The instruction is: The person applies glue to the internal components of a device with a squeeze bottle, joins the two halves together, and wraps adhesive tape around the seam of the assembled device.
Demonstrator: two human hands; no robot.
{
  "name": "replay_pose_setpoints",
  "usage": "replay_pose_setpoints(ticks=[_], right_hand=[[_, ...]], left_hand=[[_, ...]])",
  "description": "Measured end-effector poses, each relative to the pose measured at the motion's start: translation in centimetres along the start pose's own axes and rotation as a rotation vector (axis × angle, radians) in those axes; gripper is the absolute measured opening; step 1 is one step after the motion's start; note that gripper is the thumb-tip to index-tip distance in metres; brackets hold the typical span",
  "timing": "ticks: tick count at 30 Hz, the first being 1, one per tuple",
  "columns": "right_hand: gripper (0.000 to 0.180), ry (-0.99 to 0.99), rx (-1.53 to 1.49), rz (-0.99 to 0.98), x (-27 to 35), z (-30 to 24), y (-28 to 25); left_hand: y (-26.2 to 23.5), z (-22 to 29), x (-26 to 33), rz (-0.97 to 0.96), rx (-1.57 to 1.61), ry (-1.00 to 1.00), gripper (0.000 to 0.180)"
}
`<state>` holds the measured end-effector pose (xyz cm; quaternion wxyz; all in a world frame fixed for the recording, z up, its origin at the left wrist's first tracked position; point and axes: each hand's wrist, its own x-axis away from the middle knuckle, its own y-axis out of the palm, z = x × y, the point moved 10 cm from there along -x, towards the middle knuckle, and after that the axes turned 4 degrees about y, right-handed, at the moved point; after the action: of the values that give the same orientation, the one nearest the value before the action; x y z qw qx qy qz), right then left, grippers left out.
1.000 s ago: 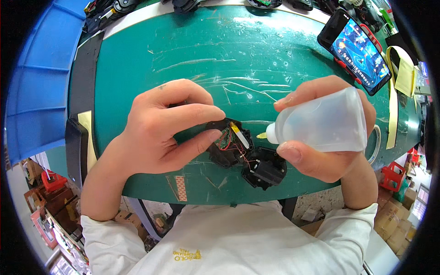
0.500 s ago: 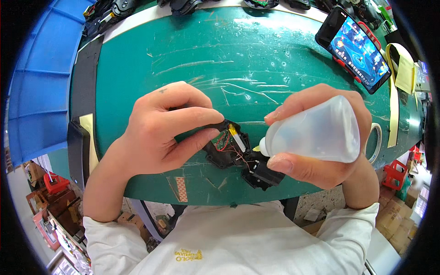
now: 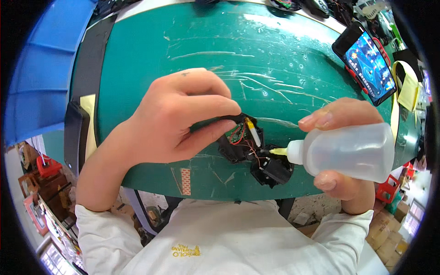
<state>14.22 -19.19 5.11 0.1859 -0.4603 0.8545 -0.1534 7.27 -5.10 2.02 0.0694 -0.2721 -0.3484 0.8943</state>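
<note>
1. L hand (image 3: 172,117): thumb & index nearly tog., pinching the upper edge of the left half (image 3: 231,149); other fingers curled in.
2. R hand (image 3: 350,112): wrapped round the bottle (image 3: 350,153), open only as wide as its body; fingers on the far side, thumb on the near side.
3. Bottle is translucent white, held on its side above the surface (image 3: 197,41), tip (image 3: 278,151) pointing L.
4. Tip is yellowish, right by the black halves, approx. where they meet; can't tell if touching.
5. Left half lies open on the surface, in front of the person, w/ green board (image 3: 236,133), red wires (image 3: 238,141) & a white cell (image 3: 253,132) w/ yellow end inside.
6. Right half (image 3: 272,172), also blk, sits just beside it, nearer the person; thin wires run betw. the two.
7. Phone (image 3: 369,68) w/ lit screen leans in a red stand (image 3: 355,78), far R.
8. Blue bin (image 3: 41,64) at far L; dk box (image 3: 75,137) by the surface's L edge.
</note>
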Motion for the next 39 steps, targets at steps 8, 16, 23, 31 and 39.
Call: replay_pose_setpoints(ticks=[8,16,23,31,39], right_hand=[[0.068,-0.148,0.138,-0.167,-0.4,-1.9,3.1],[0.054,-0.223,0.166,-0.156,-1.0,-2.4,3.9],[0.049,-0.256,0.137,-0.162,-1.1,-2.8,4.5],[0.054,-0.290,0.165,-0.082,-0.4,-2.9,3.6],[0.068,-0.281,0.190,-0.156,-0.1,-2.3,4.5]], left_hand=[[-0.2,0.1,0.5,0.048,-0.006,0.036,0.020],[-0.2,-0.1,0.9,0.081,0.016,0.047,0.018],[-0.1,-0.1,1.1,0.059,0.012,0.036,0.017],[0.0,-0.1,1.1,0.041,-0.001,0.029,0.018],[0.3,-0.1,1.1,0.033,-0.001,0.036,0.017]])
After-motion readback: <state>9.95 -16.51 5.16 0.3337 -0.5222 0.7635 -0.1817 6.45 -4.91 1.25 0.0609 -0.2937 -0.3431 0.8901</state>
